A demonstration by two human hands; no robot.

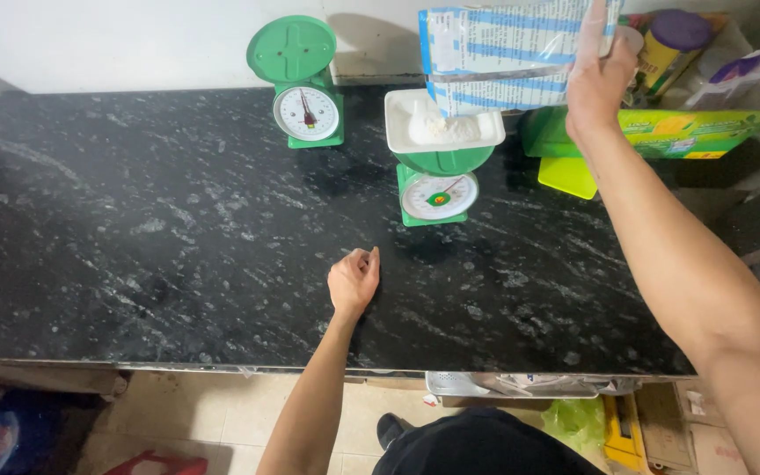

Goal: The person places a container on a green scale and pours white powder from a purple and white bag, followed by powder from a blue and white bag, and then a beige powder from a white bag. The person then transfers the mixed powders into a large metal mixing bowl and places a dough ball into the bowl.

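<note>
Low in the frame's centre, the left hand (354, 280) rests on the black speckled desk (134, 237), fingers curled together, holding nothing. Just beyond it stands a green dial scale (437, 180) bearing a white tray (442, 121) with white powder. At upper right, the right hand (598, 79) is clamped on a blue-and-white bag (503, 44) tilted over the tray. A second green scale (303, 84) stands at upper centre-left.
</note>
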